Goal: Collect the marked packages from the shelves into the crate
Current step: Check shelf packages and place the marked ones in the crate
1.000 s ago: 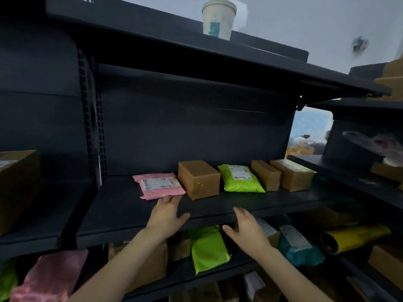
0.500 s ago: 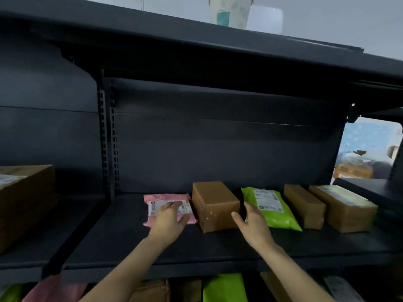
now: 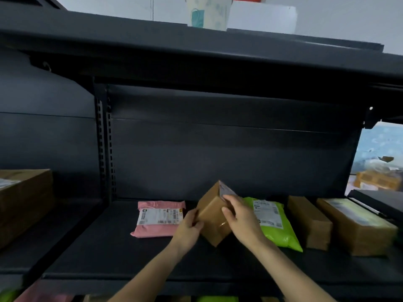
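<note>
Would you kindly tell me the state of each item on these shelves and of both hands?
small brown box: tilted, held in both hands
left hand: grips the box's left side
right hand: grips the box's right side
pink mailer: lying flat, label up
green mailer: lying flat, label up
paper cup: upright on the top shelf

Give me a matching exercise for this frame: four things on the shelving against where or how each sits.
1 pink plastic mailer pouch
2 small brown cardboard box
3 lime-green plastic mailer pouch
4 pale paper cup

a on the top shelf
b tilted, gripped by left hand and right hand
c flat, left of the hands
d flat, right of the hands

Pairs: 1-c, 2-b, 3-d, 4-a
</note>
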`<state>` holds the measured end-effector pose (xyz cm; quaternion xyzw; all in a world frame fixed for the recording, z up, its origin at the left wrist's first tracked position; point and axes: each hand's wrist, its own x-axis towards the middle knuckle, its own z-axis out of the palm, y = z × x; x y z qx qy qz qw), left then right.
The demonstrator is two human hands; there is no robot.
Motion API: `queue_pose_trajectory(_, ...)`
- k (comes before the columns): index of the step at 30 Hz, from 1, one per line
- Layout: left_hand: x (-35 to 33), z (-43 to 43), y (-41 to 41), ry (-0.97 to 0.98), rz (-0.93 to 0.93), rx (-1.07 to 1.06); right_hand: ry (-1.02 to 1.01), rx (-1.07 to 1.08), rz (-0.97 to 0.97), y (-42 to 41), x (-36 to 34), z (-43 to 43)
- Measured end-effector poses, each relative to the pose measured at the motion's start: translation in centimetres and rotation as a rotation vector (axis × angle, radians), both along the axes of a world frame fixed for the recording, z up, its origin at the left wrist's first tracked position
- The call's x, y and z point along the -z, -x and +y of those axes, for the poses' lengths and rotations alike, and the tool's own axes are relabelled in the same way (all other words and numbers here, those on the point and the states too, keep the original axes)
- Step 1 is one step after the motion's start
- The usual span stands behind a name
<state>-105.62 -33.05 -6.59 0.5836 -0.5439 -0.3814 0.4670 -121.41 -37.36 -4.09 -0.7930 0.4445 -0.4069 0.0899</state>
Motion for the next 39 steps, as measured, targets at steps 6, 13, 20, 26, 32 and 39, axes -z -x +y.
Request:
queue_pose_trajectory(6, 1.3, 0.3, -1.1, -0.054, -0.126, -0.055, 0.095, -0.142, 0.135, -1.4, 1.2, 0.5)
queue_pose_trajectory(13, 1.4, -0.2, -3.4, 0.03, -0.421, -0.298, 0.06, -0.14, 0.082, -1.9, 1.9, 0.4)
queue_pose_trajectory(20, 1.8, -1.2, -10.0, -0.188, -0.685, -0.655, -0.489, -0.011, -0.331, -2.0, 1.5, -0.7)
queue_pose_trajectory(26, 2.6, -2.7, -12.1, -0.424, -0.583, -0.524, -0.755, -0.016, -0.471, -3.6, 2.3, -1.6)
queue_pose_trajectory(32, 3.0, -2.3, -13.0, -0.026, -0.121, -0.537, -0.692, -0.164, -0.629, -4.2, 2.8, -2.0)
queue_pose_trajectory(39, 2.7, -1.3, -15.2, 0.112, -0.085, -0.569, -0.636, -0.275, -0.645, -6.2, 3.6, -1.2)
